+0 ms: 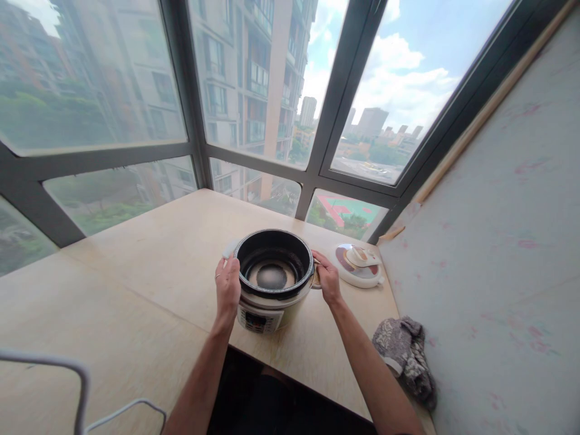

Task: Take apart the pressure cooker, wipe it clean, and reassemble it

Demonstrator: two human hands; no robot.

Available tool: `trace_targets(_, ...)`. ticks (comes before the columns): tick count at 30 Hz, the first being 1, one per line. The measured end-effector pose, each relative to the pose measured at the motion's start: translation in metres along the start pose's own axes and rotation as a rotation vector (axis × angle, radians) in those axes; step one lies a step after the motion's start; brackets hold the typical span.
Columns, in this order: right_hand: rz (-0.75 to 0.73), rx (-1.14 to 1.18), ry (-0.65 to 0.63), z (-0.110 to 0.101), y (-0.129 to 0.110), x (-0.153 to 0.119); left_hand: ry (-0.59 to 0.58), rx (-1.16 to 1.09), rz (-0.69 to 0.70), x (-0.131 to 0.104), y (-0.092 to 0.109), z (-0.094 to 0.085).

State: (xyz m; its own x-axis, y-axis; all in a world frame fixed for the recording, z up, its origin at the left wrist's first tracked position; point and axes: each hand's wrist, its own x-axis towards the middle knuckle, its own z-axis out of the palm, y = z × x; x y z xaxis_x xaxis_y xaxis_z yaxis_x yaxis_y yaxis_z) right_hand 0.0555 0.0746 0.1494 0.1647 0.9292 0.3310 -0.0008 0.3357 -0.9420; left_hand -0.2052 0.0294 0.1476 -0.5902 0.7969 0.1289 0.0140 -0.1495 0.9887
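An electric cooker (258, 317) with a light body and a front control panel stands near the front edge of the wooden surface. Its top is uncovered, showing a dark interior with a round plate at the bottom. My left hand (227, 287) grips the cooker's left side by a light handle, a ring on one finger. On the opposite side, my right hand (327, 277) is closed on the right handle, fingers partly hidden behind the rim. A white and brown lid (357, 266) lies to the right of the cooker, touched by neither hand.
The pale wooden surface (149, 254) reaches back to dark-framed windows (254, 166). A crumpled grey patterned cloth (403, 350) lies at the right edge, against the papered wall (489, 272). A white tubular frame or cable (58, 360) crosses the lower left corner.
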Motion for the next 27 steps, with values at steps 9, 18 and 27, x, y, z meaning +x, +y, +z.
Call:
trace_targets(9,0.031,0.026,-0.032,-0.004,0.004,0.003,0.015,0.043,0.039,-0.004,0.014,0.001)
trace_targets(18,0.174,0.172,0.022,-0.004,0.012,0.003,-0.106,-0.097,0.095,0.003,0.028,0.0)
trace_targets(27,0.125,0.108,0.015,-0.008,-0.007,0.007,-0.143,-0.17,0.134,0.002,0.056,0.005)
